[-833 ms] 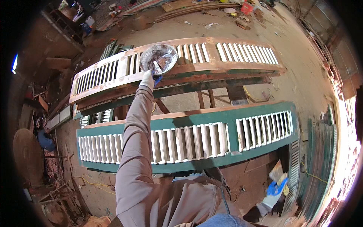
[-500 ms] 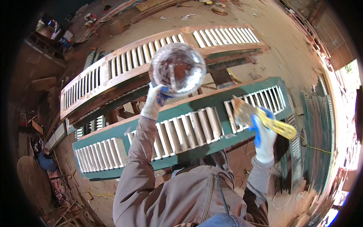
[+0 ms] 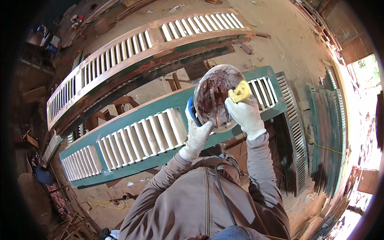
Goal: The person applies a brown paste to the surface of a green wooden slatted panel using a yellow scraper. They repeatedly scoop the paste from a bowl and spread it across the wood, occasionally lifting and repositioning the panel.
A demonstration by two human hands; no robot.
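Gripping a round metal bowl [image 3: 216, 96] smeared with reddish-brown stuff, the gloved left hand [image 3: 197, 134] is wrapping around its near rim and holding it up over a green louvered shutter [image 3: 136, 138]. Right hand [image 3: 245, 114], gloved too, is closing around a yellow-handled tool [image 3: 240, 91] and dipping it into the bowl. Another shutter, bare wood [image 3: 132, 52], is lying well beyond the green one on the dirt floor [image 3: 288, 44].

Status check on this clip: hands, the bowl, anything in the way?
Left hand grips the stained bowl by its rim. Right hand holds a yellow-handled tool inside it. Green louvered shutter lies below; nothing blocking.
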